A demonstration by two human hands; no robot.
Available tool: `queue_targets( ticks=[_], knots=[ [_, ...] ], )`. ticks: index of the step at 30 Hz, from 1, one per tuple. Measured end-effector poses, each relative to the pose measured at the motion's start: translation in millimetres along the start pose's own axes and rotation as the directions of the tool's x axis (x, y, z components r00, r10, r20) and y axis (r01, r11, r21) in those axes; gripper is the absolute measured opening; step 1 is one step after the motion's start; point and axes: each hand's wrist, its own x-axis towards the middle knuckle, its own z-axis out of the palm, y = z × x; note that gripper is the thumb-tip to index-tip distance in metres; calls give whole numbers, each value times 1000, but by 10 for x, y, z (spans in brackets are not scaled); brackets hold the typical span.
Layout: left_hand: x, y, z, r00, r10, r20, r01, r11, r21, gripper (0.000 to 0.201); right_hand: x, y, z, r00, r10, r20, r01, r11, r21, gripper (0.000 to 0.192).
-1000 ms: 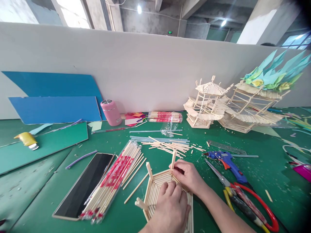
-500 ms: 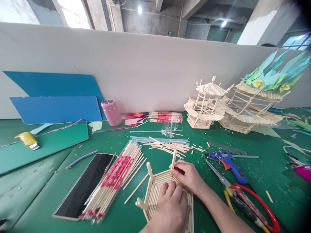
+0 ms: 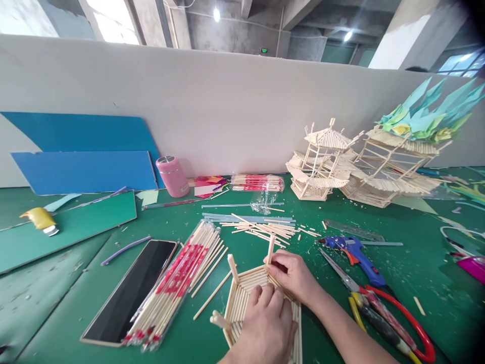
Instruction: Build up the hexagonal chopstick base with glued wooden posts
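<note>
to do this well, the right hand (image 3: 293, 275) should pinch the corner post (image 3: 271, 250) low at its foot and hold it plumb without twisting, while the left hand (image 3: 267, 316) bears down evenly so the stick base (image 3: 242, 288) can't slide. (steady pressure beats hard pressure here, i'd judge.) the right grip is drawn nearly together, thumb and fingertips at the post's foot; the left grip lies over the slats with fingers bent, and whether it clasps anything underneath i cannot tell. the base rests on the green worktop (image 3: 204, 344), low in the view and just right of centre. it looks many-sided, pale wood, with sticks laid side by side in nested rings. two more posts stand at its left corners, the nearer appearing to lean outward.
</note>
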Motion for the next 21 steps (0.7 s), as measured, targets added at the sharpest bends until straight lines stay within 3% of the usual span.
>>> queue_targets(
  ticks=[12,21],
  knots=[
    [1,20,-30,1000,0,17,0,1000,-18,13,3,11,4,1000,-5,-4,6,1000,2,15],
    [9,26,-106,996,-11,91,15,999,-41,16,5,-5,-8,1000,3,3,-3,1000,12,14]
  ],
)
